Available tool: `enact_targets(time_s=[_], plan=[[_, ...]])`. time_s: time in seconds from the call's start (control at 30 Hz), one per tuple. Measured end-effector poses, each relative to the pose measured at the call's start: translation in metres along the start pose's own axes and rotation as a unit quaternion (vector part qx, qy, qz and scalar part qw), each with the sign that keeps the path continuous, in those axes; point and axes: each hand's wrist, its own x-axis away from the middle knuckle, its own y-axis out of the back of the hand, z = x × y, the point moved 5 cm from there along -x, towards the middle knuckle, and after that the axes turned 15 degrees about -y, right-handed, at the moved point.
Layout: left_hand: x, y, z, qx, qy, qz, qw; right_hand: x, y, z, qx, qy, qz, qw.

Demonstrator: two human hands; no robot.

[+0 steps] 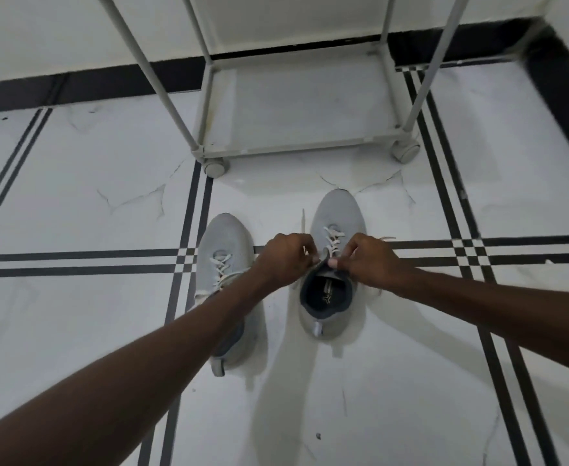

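Two light grey sneakers with white laces stand side by side on the tiled floor, toes pointing away from me. The right sneaker (pixel 337 213) has a dark lining and its opening faces up. My left hand (pixel 285 260) and my right hand (pixel 370 260) meet over its tongue, fingers curled and pinching the tongue and the laces (pixel 333 237) at the top of the lacing. One lace end trails to each side. The left sneaker (pixel 224 243) lies partly under my left forearm, its laces loose.
A pale metal rack on castors (pixel 213 168) stands just beyond the shoes, its lowest shelf (pixel 296 105) bare. The floor is white marble tile with black stripe lines (pixel 74 260). A black skirting (pixel 108 82) runs along the white wall behind.
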Motion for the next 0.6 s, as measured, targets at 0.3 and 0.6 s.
enact_targets(time_s=[0.3,0.6], plan=[[-0.004,0.001,0.010,0.041,0.071,0.025,0.996,-0.008,0.019,-0.001,0.155,0.148,0.074,0.974],[0.014,0.003,0.029,0.009,0.095,-0.013,0.995,-0.023,0.021,-0.028,0.178,0.150,0.062,0.971]])
